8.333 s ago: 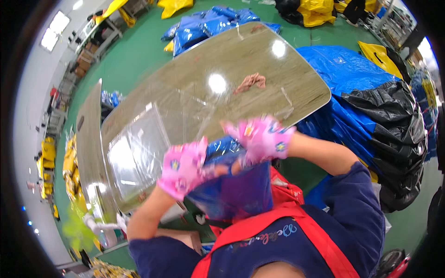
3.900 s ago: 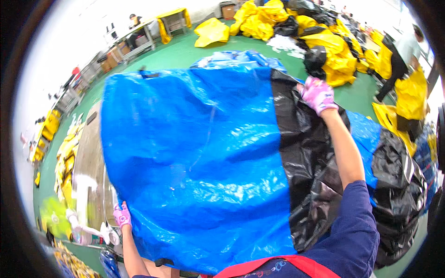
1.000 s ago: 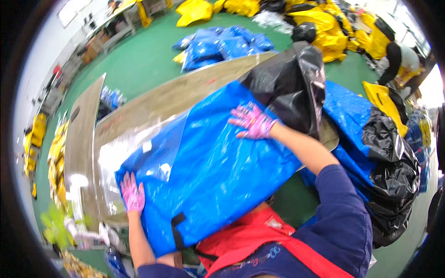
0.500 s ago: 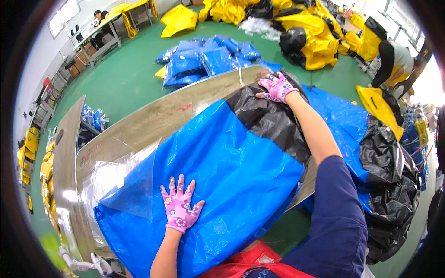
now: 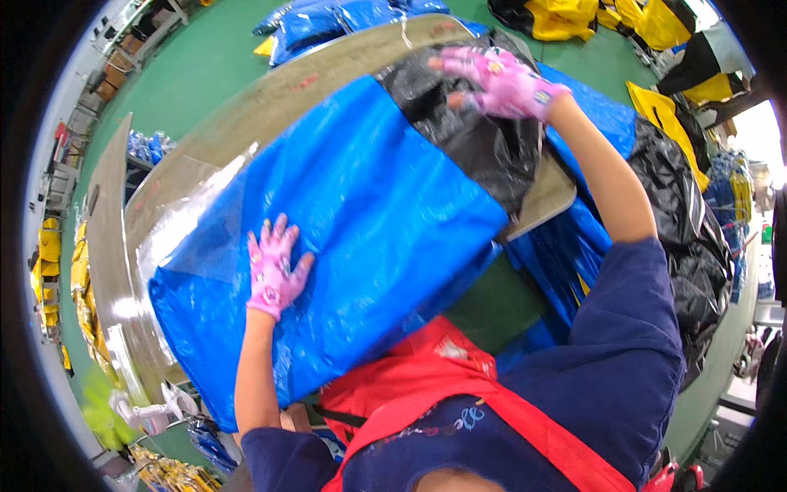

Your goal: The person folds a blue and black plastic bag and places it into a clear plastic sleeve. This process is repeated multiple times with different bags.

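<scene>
A large blue plastic sheet bag (image 5: 352, 221) with a black end section (image 5: 467, 135) lies across the wood-grain table (image 5: 270, 94). My left hand (image 5: 275, 266), in a pink flowered glove, rests flat on the blue part with its fingers spread. Over the black section is my right hand (image 5: 500, 82), gloved alike, its fingers stretched out and slightly blurred; whether it touches the material I cannot tell. Beneath the blue part's left side, clear plastic film (image 5: 184, 225) shows on the tabletop.
Several packed blue bundles (image 5: 328, 25) lie on the green floor beyond the table. To the right hangs more blue and black sheeting (image 5: 680, 221). Yellow and black pieces (image 5: 566, 18) lie at the far right. A second table (image 5: 106, 221) stands at the left.
My right hand has come up off the black section and its fingers are more spread. My left hand still lies flat on the blue part. The whole view has shifted, showing more of my body.
</scene>
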`<state>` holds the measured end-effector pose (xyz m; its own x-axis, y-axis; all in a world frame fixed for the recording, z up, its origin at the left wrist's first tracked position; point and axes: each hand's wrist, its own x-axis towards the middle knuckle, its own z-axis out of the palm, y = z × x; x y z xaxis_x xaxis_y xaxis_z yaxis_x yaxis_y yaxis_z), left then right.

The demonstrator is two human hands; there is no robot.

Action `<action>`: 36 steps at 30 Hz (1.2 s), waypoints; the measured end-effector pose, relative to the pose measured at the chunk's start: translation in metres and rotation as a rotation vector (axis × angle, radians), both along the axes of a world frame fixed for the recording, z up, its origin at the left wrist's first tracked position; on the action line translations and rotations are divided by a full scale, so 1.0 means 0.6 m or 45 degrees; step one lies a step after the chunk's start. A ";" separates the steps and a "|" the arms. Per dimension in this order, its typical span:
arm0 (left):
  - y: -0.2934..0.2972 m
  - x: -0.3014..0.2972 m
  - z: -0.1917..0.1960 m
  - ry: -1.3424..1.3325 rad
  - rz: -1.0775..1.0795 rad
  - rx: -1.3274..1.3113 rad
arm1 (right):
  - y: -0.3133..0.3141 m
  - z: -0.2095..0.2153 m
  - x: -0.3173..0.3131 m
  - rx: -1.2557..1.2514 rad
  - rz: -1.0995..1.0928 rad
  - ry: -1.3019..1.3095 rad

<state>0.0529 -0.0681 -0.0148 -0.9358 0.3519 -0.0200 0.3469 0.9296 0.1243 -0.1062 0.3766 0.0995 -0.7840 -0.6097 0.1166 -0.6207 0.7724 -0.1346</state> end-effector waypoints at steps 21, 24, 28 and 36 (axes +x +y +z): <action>0.308 -0.086 -0.015 0.158 -0.977 0.331 | -0.040 -0.098 0.468 -0.072 0.107 0.300; 0.346 -0.064 -0.055 0.197 -1.052 0.292 | -0.084 -0.004 0.365 0.146 0.017 0.354; 0.333 -0.047 -0.063 0.126 -1.175 0.333 | -0.123 -0.020 0.119 0.238 -0.042 -0.150; -0.279 0.142 0.099 -0.492 -0.586 -0.141 | -0.101 -0.131 0.061 0.350 -0.311 -0.632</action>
<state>0.1379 -0.2356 0.0447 -0.6060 0.6947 -0.3874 0.6650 0.7097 0.2324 -0.0699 0.3158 0.0208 -0.8252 -0.3618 -0.4338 -0.3359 0.9317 -0.1382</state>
